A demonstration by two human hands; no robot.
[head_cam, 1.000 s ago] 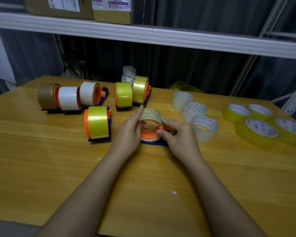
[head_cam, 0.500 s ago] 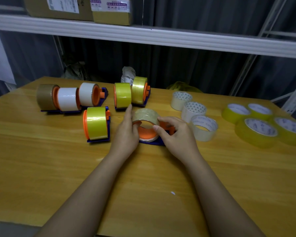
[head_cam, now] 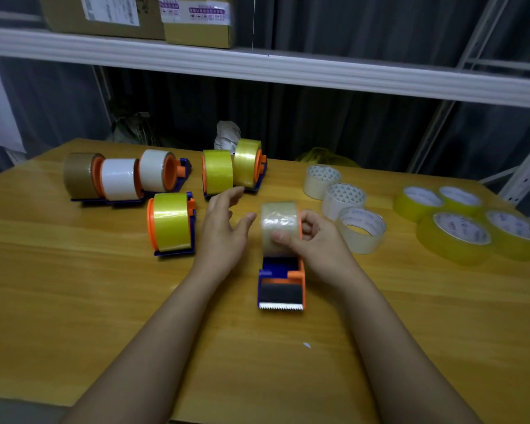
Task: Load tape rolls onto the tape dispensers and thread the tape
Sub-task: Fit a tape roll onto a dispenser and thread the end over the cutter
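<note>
One blue-and-orange plastic tape dispenser stands on the yellow wooden table with its serrated metal blade toward the person, and it is the landmark for everything else. A clear, slightly cloudy tape roll sits upright on its hub at the far end. The right hand holds that roll, thumb pressed on the front face and the other fingers curled round the right side. The left hand hovers just left of the roll, fingers loosely spread, holding nothing.

The roll looks seated, so I judge the loading done and the threading about to begin. No loose tape end shows, and the blade is bare. The next move calls for finding the tape's edge on the roll, peeling it free, and drawing it down over the black roller to the blade.

Six loaded dispensers stand left of and beyond this one. Spare white and clear rolls and yellow rolls lie to its right.
</note>
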